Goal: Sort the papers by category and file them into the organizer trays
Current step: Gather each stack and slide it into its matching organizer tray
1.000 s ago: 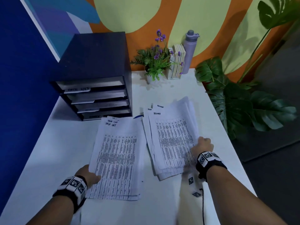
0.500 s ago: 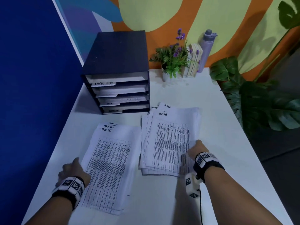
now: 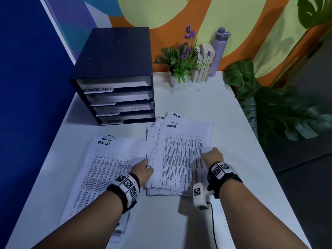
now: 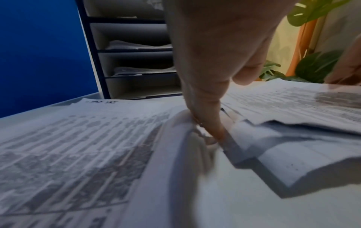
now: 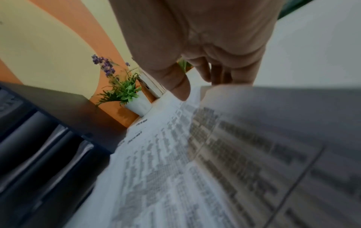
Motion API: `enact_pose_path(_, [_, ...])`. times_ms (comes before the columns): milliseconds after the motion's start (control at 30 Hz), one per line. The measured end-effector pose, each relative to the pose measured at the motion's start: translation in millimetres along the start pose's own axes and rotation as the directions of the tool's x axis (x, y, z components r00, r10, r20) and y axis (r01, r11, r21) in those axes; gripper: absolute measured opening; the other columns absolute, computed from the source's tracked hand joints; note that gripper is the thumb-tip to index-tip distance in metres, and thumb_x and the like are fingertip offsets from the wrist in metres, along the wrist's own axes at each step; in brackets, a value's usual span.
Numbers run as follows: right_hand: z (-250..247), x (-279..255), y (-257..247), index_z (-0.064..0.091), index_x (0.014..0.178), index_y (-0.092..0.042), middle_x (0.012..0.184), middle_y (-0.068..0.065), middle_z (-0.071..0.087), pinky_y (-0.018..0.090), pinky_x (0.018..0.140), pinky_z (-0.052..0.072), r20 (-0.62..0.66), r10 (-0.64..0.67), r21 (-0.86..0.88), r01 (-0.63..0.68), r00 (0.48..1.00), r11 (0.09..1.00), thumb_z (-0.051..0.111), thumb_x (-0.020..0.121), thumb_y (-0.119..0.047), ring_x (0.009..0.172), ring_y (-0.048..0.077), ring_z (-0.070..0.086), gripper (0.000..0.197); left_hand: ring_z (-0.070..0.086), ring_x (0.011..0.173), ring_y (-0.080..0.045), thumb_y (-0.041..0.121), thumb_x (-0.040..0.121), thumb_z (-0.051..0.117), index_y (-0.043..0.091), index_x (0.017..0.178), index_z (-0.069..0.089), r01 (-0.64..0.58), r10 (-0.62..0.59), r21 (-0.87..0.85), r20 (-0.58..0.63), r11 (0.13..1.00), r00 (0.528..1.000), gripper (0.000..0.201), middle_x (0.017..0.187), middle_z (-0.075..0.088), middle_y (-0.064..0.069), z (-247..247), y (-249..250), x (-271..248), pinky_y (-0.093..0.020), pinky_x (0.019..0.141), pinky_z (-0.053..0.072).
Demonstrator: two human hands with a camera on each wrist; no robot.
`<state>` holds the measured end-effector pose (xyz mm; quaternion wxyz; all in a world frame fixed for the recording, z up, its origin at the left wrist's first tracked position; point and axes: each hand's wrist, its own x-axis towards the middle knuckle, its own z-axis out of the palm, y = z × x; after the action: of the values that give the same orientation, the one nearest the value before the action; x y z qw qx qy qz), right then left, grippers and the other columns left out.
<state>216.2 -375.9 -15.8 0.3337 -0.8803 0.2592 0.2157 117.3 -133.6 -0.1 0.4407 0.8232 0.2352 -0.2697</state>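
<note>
Painted in orange, pale green and blue, the wall backs a white table (image 3: 188, 105) that carries a dark four-tray organizer (image 3: 115, 76) at its far left, the top tray labelled TASK LIST and the bottom one ADMIN, with sheets lying in the trays; beside it stand a small potted plant (image 3: 181, 63), a few books (image 3: 205, 62) and a lilac bottle (image 3: 220, 51), and a large leafy plant (image 3: 280, 112) sits off the table's right edge. Two piles of printed sheets lie side by side in front of the organizer: the TASK LIST pile (image 3: 100, 169) on the left, flat on the table, and the ADMIN pile (image 3: 179, 155) on the right, fanned and uneven, its left edge overlapping the other pile; the left hand (image 3: 143, 170) is at the ADMIN pile's left edge, fingers pointing down between the two piles, and whether they pinch a sheet I cannot tell; the right hand (image 3: 212, 156) grips the same pile's right edge, thumb on top and fingers curled beneath, the edge raised off the table in the right wrist view; both wrists wear bands with black-and-white markers.
</note>
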Motion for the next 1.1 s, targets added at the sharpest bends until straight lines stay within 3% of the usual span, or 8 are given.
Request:
enact_pose_path(100, [-7.6,3.3,-5.0,0.051,0.123,0.004,0.123,0.022,0.058,0.033,0.081,0.046,0.048,-0.015,0.079,0.011,0.999,0.997,0.058,0.086,-0.005,0.106,0.031,0.058,0.039,0.042,0.134,-0.024,0.017,0.098,0.042,0.015,0.148,0.034,-0.01,0.01,-0.004,-0.009,1.0,1.0,0.051,0.149,0.041,-0.007,13.4,10.6,4.3,-0.027,0.107,0.032])
enact_pose_path(233, [-18.4,13.2,3.5,0.051,0.123,0.003,0.124,0.019,0.058,0.03,0.087,0.044,0.12,-0.028,0.108,0.015,0.992,0.994,0.06,0.088,-0.006,0.113,0.031,0.056,0.037,0.054,0.095,-0.021,0.011,0.094,0.045,0.038,0.095,0.053,-0.05,0.049,-0.118,-0.008,0.992,0.999,0.028,0.104,0.057,-0.003,27.6,14.2,5.8,-0.032,0.091,0.045])
enact_pose_path(400, [-27.2,21.9,33.3,0.058,0.088,-0.008,0.079,0.013,0.058,0.03,0.066,0.044,0.054,-0.21,0.35,0.179,0.976,0.92,0.06,0.079,0.006,0.074,0.023,0.052,0.016,0.044,0.132,-0.021,0.023,0.095,0.057,0.018,0.151,0.024,0.004,-0.011,-0.281,-0.025,0.96,1.0,0.065,0.15,0.039,-0.002,21.1,17.5,8.9,-0.037,0.11,0.036])
enact_pose_path(567, [-58.5,0.0,21.9,0.065,0.099,-0.016,0.085,0.009,0.064,0.031,0.068,0.048,0.059,-0.407,0.619,0.287,0.911,0.731,0.056,0.084,0.012,0.074,0.021,0.057,0.033,0.043,0.135,-0.017,0.05,0.068,0.081,0.025,0.148,0.029,-0.124,0.088,-0.565,-0.092,0.816,0.992,0.099,0.152,0.038,0.0,3.4,38.0,10.2,-0.046,0.114,0.031])
enact_pose_path(700, [-75.1,-22.4,-12.3,0.061,0.112,-0.022,0.095,0.002,0.069,0.029,0.069,0.053,0.01,-0.575,0.683,0.414,0.818,0.602,0.056,0.086,0.013,0.078,0.014,0.063,0.045,0.059,0.116,-0.019,0.021,0.087,0.067,0.019,0.131,0.047,-0.326,0.162,-0.561,-0.322,0.761,0.933,0.049,0.124,0.063,0.003,-14.7,68.6,-3.5,-0.046,0.106,0.041])
enact_pose_path(867, [-79.9,-38.5,-32.3,0.06,0.117,-0.021,0.097,-0.001,0.071,0.032,0.074,0.055,0.014,-0.644,0.716,0.442,0.765,0.541,0.057,0.086,0.011,0.082,0.013,0.064,0.045,0.064,0.094,0.0,-0.003,0.095,0.05,0.022,0.123,0.046,-0.528,0.215,-0.555,-0.531,0.643,0.82,0.037,0.106,0.063,0.013,-25.4,84.8,-33.2,-0.015,0.08,0.049])
enact_pose_path(1000, [-72.0,-38.3,-15.3,0.062,0.112,-0.016,0.104,0.008,0.069,0.035,0.082,0.054,0.049,-0.605,0.765,0.359,0.795,0.534,0.065,0.079,0.012,0.097,0.024,0.063,0.043,0.063,0.109,-0.014,-0.006,0.087,0.062,0.017,0.12,0.049,-0.518,0.248,-0.567,-0.485,0.641,0.838,0.043,0.113,0.067,0.001,-20.6,60.1,-37.1,-0.035,0.095,0.049])
enact_pose_path(1100, [-69.2,-41.7,-10.8,0.066,0.104,-0.015,0.094,0.0,0.072,0.034,0.083,0.053,0.052,-0.574,0.796,0.313,0.817,0.518,0.072,0.067,0.013,0.096,0.023,0.064,0.046,0.062,0.108,-0.025,0.014,0.083,0.074,0.015,0.113,0.053,-0.457,0.213,-0.558,-0.447,0.693,0.869,0.036,0.109,0.066,-0.003,-10.4,51.8,-39.9,-0.029,0.088,0.047])
